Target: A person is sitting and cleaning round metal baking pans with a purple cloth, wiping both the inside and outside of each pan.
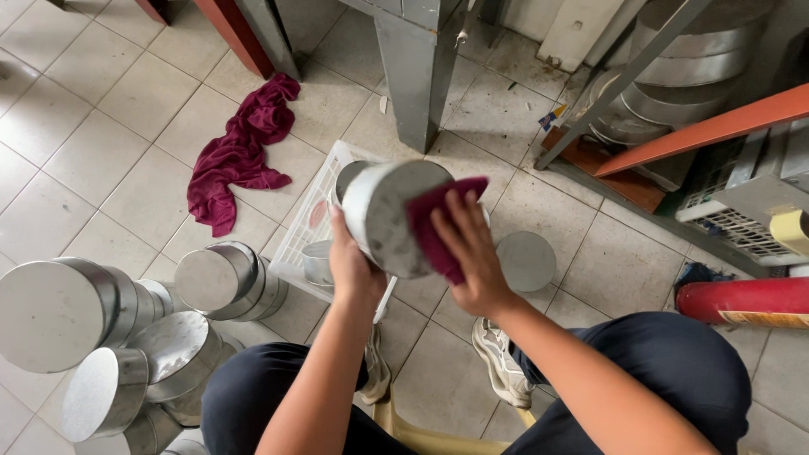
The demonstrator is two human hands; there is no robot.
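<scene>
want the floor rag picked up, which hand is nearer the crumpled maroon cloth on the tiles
Left. The left hand grips the round pan, closer to the crumpled maroon cloth; the right hand is farther right.

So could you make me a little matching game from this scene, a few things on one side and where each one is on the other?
Things:
1. round metal tin
2. small maroon cloth
3. large maroon cloth
4. white plastic crate
5. red cylinder

Places:
A. lying crumpled on the floor tiles
B. pressed on the tin by the right hand
C. held up by the left hand
D. lying on the floor at the right edge
E. on the floor behind the held tin, tins inside

Pairs: 1-C, 2-B, 3-A, 4-E, 5-D
</scene>
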